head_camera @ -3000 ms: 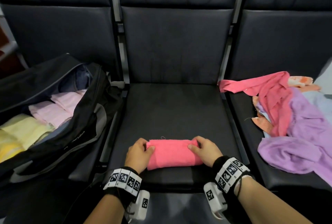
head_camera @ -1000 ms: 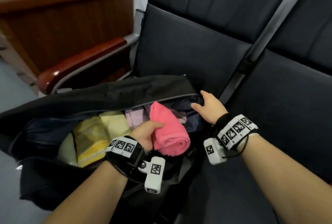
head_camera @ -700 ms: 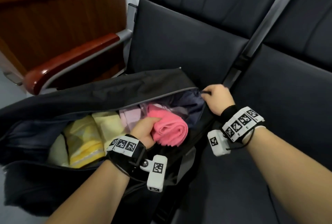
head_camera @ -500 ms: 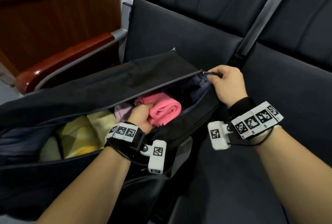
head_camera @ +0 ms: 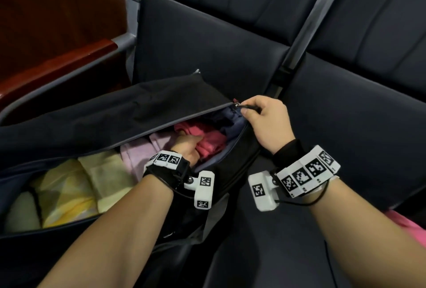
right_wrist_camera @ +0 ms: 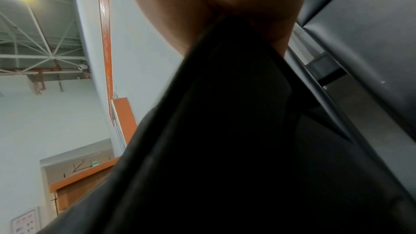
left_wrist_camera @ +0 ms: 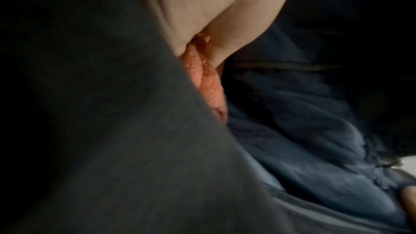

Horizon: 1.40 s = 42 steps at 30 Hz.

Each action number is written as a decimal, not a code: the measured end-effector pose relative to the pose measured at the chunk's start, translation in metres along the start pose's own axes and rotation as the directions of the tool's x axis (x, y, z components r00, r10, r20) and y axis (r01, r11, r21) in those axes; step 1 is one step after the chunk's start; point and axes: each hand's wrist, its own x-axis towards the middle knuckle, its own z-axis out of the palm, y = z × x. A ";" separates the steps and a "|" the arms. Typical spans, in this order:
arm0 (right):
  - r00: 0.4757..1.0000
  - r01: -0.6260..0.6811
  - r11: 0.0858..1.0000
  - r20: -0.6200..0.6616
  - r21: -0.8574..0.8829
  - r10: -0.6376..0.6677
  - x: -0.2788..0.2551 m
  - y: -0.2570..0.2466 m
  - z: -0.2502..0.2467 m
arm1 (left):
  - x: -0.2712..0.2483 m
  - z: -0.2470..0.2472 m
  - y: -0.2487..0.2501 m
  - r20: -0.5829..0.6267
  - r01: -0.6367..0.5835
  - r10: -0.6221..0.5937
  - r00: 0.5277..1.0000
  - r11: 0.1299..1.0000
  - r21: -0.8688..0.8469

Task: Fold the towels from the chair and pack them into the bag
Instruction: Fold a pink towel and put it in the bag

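Black, limp fabric bag [head_camera: 96, 117] on the left seat, mouth gaping. Inside, flat-folded pale yellow towels [head_camera: 76, 186], then the nubby pink rolled towel [head_camera: 211, 142] at the right end, gripped by the left hand [head_camera: 187, 148]. Right hand [head_camera: 265, 121] pinching the bag's zipper end. Left wrist only: crinkled navy lining [left_wrist_camera: 303, 131].

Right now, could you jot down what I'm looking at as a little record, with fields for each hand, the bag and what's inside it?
left hand: inside the bag, gripping the rolled pink towel
right hand: pinching the bag's edge by the zipper end, holding the opening up
bag: black duffel, unzipped, lying on a dark seat
already packed: yellow towels, pale pink towel
stage: pink towel partly in, not yet released
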 end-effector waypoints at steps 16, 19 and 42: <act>0.981 -0.103 0.987 0.150 -0.126 0.121 -0.042 0.016 -0.012 | -0.031 0.008 0.003 0.038 0.022 -0.052 0.998 0.832 0.554; 0.968 -0.134 0.985 0.198 -0.113 0.154 -0.075 0.009 -0.035 | -0.073 0.017 0.007 0.042 -0.075 0.062 0.997 0.833 0.547; 0.699 -0.704 0.709 -0.213 -0.037 0.683 -0.473 0.230 -0.390 | -0.321 0.346 -0.349 0.748 -0.744 0.005 0.663 0.110 0.659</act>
